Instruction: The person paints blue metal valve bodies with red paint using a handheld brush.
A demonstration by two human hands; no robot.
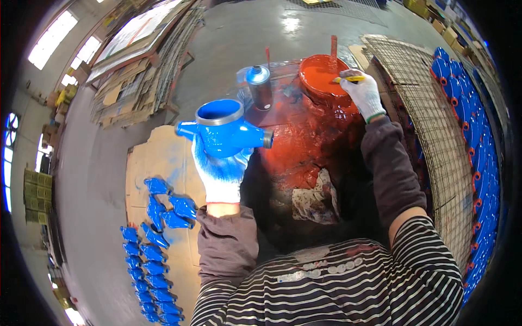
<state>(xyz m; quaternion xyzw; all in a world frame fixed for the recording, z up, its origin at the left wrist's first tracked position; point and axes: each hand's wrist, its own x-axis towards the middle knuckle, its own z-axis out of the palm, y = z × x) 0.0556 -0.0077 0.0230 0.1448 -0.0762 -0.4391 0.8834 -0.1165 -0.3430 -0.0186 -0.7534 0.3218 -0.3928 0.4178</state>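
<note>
My left hand [218, 173], in a white knitted glove stained blue, holds up a blue water meter body [223, 136]. Its round opening faces upward with a bare metal rim, and a bare threaded end points right. My gloved right hand [367, 95] is closed on a yellow-handled paintbrush [352, 79], above the right side of a bucket of red paint [304, 89]. The brush lies nearly level, its tip pointing left; the bristles are too small to make out. A red-coated stick [333, 51] stands in the bucket.
Left of the bucket stands a spray can [259, 89]. A stained rag [315, 201] lies on the red-smeared surface. Several blue meter bodies [155, 266] line the cardboard [147, 157] at left. More blue bodies [478, 157] with red-painted ends are stacked beyond the wire mesh [435, 119] at right.
</note>
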